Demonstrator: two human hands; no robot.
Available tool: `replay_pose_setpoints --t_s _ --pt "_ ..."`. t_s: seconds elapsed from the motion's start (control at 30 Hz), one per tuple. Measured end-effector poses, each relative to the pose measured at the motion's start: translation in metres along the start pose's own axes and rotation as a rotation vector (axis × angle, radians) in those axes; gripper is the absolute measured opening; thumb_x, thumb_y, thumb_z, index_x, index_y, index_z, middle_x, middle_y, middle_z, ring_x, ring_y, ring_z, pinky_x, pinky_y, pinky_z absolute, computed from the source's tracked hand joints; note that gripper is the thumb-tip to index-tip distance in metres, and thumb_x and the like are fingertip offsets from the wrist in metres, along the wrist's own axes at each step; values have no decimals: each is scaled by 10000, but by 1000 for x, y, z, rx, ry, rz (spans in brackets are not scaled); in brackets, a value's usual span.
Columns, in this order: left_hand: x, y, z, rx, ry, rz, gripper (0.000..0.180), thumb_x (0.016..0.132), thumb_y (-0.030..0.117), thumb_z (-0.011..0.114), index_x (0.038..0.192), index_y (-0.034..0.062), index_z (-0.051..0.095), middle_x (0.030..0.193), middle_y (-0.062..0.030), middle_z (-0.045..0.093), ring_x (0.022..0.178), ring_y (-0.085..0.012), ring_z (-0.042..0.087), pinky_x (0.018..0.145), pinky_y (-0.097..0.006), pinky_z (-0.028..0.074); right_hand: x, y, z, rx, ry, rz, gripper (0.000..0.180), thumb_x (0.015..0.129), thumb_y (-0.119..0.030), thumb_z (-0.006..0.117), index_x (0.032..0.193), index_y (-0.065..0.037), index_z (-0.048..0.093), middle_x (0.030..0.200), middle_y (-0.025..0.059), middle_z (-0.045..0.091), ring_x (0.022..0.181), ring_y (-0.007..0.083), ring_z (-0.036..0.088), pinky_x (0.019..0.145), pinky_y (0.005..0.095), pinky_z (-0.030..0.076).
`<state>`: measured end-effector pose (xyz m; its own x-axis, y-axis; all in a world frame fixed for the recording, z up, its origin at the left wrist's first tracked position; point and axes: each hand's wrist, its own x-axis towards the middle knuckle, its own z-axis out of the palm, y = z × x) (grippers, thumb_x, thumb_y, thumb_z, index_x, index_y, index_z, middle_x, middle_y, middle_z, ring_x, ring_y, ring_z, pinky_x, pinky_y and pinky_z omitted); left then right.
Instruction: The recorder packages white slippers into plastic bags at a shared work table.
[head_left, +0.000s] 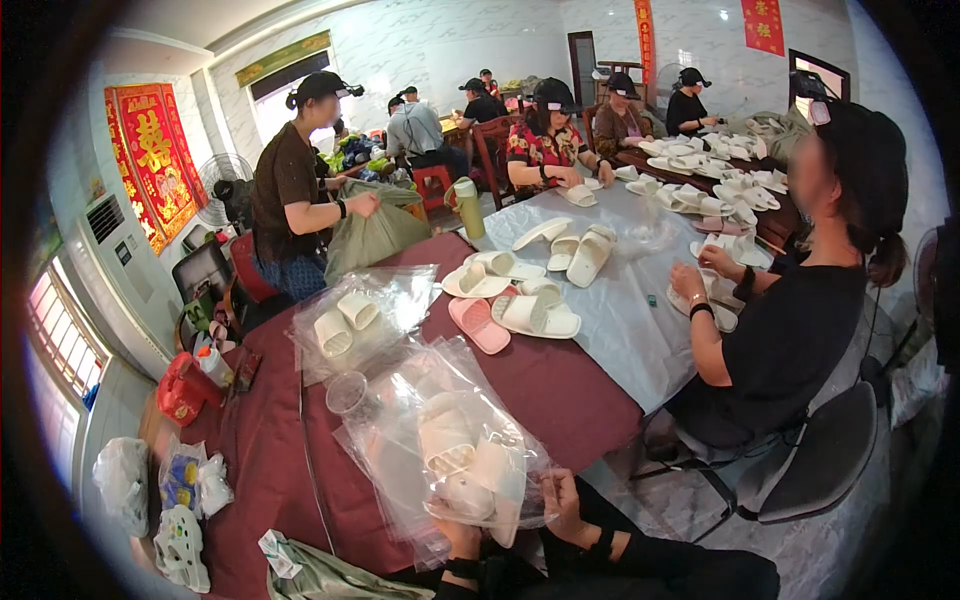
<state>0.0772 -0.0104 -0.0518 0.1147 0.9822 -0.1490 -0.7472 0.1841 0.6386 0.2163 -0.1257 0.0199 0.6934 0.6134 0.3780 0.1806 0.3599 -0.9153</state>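
Note:
At the lower middle, a pair of cream slippers [446,447] lies partly under or inside a clear plastic bag [535,452]; the film's glare hides which. My left hand [459,538] is at the heel end of the slippers, its fingers closed there and partly covered by film. Beside it on the right, my right hand [563,512] pinches the right edge of the bag. More clear bags lie flat beneath the slippers, with a round clear plastic cup [350,395] at their upper left.
Another cream pair [347,325] rests on clear bags farther left. Loose cream slippers and a pink slipper [480,322] lie mid-table. A person in black [790,330] sits at the right; another [290,200] stands with a green sack [380,235]. A red jug [185,388] stands left.

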Motion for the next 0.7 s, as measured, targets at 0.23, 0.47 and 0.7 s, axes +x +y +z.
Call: replay_pose_setpoints --t_s 0.23,0.47,0.7 --pt "7 -10 -16 297 -10 10 373 954 283 410 1237 41 429 1132 -120 542 985 -262 574 846 -387 505 6 7 1 -31 48 147 141 973 -147 442 964 -10 469 798 32 507 710 89 461 643 243 410" --pt "0 -8 -3 208 167 57 315 948 227 408 1206 45 401 1154 -121 503 1049 -260 535 871 -401 490 1 10 -10 149 -45 184 140 970 -170 456 977 -30 458 820 18 511 731 75 491 659 233 431" --pt "6 -2 1 161 29 -1 344 949 152 405 1259 1 393 1211 -134 497 1062 -249 541 871 -372 492 11 26 -21 -165 -119 289 103 946 -118 480 985 -40 425 842 1 450 763 73 459 692 230 415"
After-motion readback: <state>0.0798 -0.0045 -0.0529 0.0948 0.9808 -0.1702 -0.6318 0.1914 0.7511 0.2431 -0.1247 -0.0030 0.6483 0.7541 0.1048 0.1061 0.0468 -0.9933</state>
